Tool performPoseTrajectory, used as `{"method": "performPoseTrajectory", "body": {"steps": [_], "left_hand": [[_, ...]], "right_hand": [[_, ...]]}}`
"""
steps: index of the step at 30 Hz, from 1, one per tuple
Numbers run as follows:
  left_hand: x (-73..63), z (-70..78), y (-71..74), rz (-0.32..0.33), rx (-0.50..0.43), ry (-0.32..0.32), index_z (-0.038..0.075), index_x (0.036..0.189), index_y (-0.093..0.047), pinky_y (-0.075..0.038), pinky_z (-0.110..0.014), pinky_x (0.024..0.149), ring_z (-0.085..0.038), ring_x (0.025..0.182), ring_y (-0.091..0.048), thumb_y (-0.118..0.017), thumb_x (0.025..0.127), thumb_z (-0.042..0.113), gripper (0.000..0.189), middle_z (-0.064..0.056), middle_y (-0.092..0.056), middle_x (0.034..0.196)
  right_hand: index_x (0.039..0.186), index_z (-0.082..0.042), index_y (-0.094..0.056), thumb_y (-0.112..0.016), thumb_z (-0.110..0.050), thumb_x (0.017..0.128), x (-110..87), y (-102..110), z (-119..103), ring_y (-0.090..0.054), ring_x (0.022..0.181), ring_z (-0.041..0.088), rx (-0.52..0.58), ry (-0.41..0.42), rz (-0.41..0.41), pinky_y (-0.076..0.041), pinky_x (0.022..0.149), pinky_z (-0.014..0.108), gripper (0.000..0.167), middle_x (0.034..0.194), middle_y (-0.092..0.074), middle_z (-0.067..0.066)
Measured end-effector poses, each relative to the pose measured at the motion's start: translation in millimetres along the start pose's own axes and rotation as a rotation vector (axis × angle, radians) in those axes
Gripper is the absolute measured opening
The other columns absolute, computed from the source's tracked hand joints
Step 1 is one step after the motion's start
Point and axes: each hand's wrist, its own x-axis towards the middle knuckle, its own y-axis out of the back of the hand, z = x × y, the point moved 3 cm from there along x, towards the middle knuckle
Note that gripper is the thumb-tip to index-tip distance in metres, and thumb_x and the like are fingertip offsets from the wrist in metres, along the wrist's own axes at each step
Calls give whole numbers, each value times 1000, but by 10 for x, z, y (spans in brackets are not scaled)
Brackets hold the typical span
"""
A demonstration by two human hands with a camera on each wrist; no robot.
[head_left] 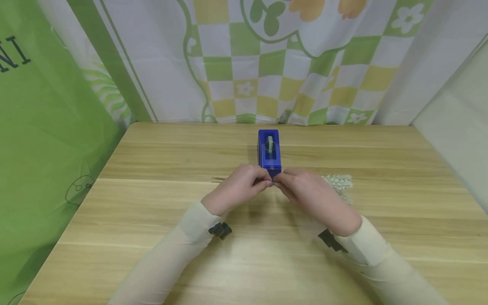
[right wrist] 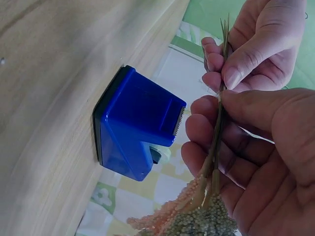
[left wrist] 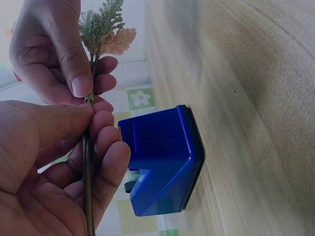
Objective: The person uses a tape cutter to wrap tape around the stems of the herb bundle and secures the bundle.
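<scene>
My left hand (head_left: 241,187) and right hand (head_left: 309,195) meet in front of the blue tape dispenser (head_left: 269,163). Between them runs a bunch of flowers with thin stems; its pale green heads (head_left: 338,181) stick out beyond the right hand, and the stem ends (head_left: 218,179) beyond the left. Thumb and fingers of each hand pinch the stems (left wrist: 87,172) side by side. A shiny band (left wrist: 89,99) shows on the stems where the thumbs come together. One head in the bunch is pinkish (right wrist: 165,206). The dispenser's toothed cutting edge (right wrist: 179,121) faces the hands.
The wooden table (head_left: 244,254) carries the dispenser near its back middle. Behind hangs a checked curtain (head_left: 282,63) at the table's far edge. Green cloth (head_left: 49,140) drapes along the left side. Dark straps (head_left: 220,230) sit at both wrists.
</scene>
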Motion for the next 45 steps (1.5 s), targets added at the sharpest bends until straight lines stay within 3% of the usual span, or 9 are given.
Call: {"method": "performPoseTrajectory", "body": {"steps": [8, 16, 22, 32, 40, 45], "left_hand": [[-7, 18, 11, -14, -10, 23, 1, 108, -78, -56, -24, 77, -13, 84, -64, -64, 105, 15, 20, -9, -77, 102], [-8, 8, 16, -22, -22, 13, 1, 103, -77, -46, -21, 67, -12, 74, -54, -63, 105, 14, 20, -8, -72, 90], [1, 23, 13, -1, -5, 3, 1, 102, -77, -50, -21, 71, -12, 79, -58, -64, 104, 14, 18, -9, -75, 95], [20, 45, -5, 47, 37, -38, 2, 99, -77, -56, -24, 78, -14, 84, -67, -67, 102, 11, 14, -10, -78, 97], [1, 40, -6, 0, 4, 22, 1, 105, -78, -52, -21, 74, -12, 81, -61, -65, 103, 13, 18, -9, -76, 98], [-5, 44, -1, -14, 1, 15, -1, 103, -77, -49, -21, 70, -12, 77, -57, -64, 104, 12, 18, -10, -73, 93]], "right_hand": [[108, -11, -74, -66, -15, 104, 14, 5, 16, -60, 75, 9, 54, -31, -44, -56, 71, 32, 10, 91, -73, -2], [97, -12, -69, -67, -14, 103, 22, -7, 17, -53, 72, 9, 50, -19, -49, -49, 67, 28, 7, 87, -66, -4], [95, -13, -64, -67, -15, 103, 15, 3, 19, -50, 69, 9, 29, -6, -42, -46, 63, 26, 9, 85, -63, -4], [102, -11, -74, -65, -17, 104, 18, 21, 10, -58, 74, 8, 33, -30, -71, -55, 69, 30, 11, 88, -69, -3], [99, -12, -68, -65, -14, 104, 17, 16, 19, -55, 73, 10, 45, -30, -71, -51, 68, 30, 7, 89, -66, -3], [99, -12, -65, -66, -13, 103, 19, 9, 36, -55, 74, 9, 75, -23, -79, -51, 69, 29, 5, 89, -66, -4]]}}
